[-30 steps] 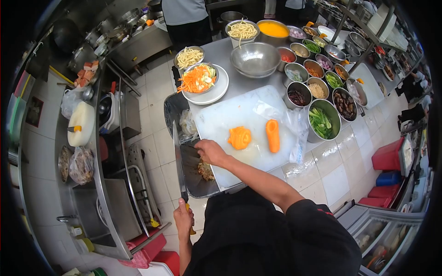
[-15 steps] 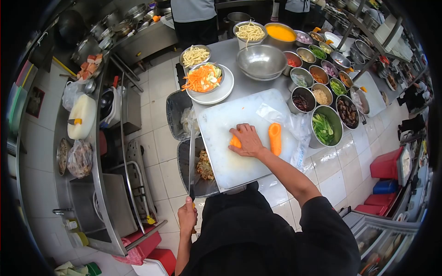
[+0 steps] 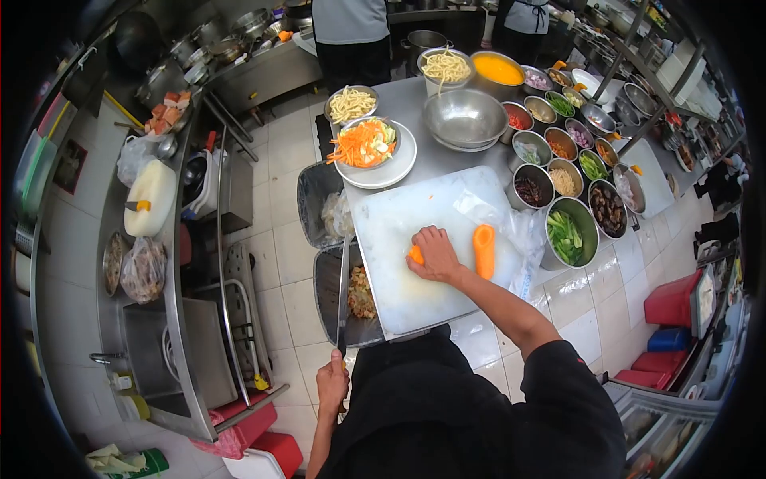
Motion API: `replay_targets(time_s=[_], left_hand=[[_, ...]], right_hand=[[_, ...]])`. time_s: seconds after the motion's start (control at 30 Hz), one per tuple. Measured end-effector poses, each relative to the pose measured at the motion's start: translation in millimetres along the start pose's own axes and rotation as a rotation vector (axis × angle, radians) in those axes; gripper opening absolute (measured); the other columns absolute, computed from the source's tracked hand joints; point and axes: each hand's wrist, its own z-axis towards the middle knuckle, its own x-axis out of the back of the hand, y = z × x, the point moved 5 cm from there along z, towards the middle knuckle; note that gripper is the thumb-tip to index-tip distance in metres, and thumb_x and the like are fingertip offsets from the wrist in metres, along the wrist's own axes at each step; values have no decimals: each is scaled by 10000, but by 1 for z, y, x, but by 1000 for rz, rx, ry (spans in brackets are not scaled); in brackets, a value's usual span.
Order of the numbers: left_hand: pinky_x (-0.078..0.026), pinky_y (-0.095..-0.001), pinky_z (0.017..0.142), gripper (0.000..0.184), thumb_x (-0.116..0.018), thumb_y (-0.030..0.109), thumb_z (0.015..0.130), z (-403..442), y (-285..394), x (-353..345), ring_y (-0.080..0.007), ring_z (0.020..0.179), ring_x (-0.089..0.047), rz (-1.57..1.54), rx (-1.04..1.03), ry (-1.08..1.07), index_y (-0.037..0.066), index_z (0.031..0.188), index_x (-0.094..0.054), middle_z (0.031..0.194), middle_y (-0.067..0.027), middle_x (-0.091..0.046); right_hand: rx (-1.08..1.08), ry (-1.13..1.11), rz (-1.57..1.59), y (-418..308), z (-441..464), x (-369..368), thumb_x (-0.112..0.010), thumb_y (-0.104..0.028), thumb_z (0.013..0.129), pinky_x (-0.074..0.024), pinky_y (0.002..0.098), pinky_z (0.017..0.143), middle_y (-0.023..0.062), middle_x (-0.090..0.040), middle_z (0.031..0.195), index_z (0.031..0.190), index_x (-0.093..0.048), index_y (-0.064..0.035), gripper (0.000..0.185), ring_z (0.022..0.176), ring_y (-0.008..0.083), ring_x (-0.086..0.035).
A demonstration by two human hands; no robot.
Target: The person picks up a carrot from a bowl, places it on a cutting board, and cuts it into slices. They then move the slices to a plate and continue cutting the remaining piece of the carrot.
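Here, one knife [image 3: 344, 295], one board [image 3: 391, 239]

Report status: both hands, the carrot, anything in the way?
Left hand gripping knife. Right hand over carrot piece. Plastic bag overlaps board's right edge.

Black clothing [image 3: 447, 423] on this one, seen from here.
Right sleeve [image 3: 570, 387]: short, loose, black, ends near elbow. Left hand [image 3: 332, 383], right hand [image 3: 437, 254] bare.

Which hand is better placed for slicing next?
Likely the left hand: it grips the knife, while the right hand rests over an orange carrot piece on the cutting board.
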Motion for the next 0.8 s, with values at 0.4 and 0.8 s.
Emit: replay_targets(time_s=[0.4, 0.8], left_hand=[[-280, -264, 341, 649, -426, 593, 967, 6, 8, 4, -93, 357, -378, -6, 26, -22, 42, 629, -476, 463, 7, -402], [-288, -269, 332, 659, -424, 603, 962, 13, 33, -8, -98, 352, -379, 32, -47, -46, 41, 625, -485, 456, 3, -403]], right_hand=[[57, -17, 35, -5, 38, -14, -584, -511, 830, -359, 442, 942, 156, -501, 1190, 1156, -520, -66, 555, 1160, 301, -440], [-111, 51, 366, 12, 30, 30, -613, -472, 862, -285, 488, 1102, 221, -361, 1445, 1381, -412, -39, 705, 1327, 396, -353]])
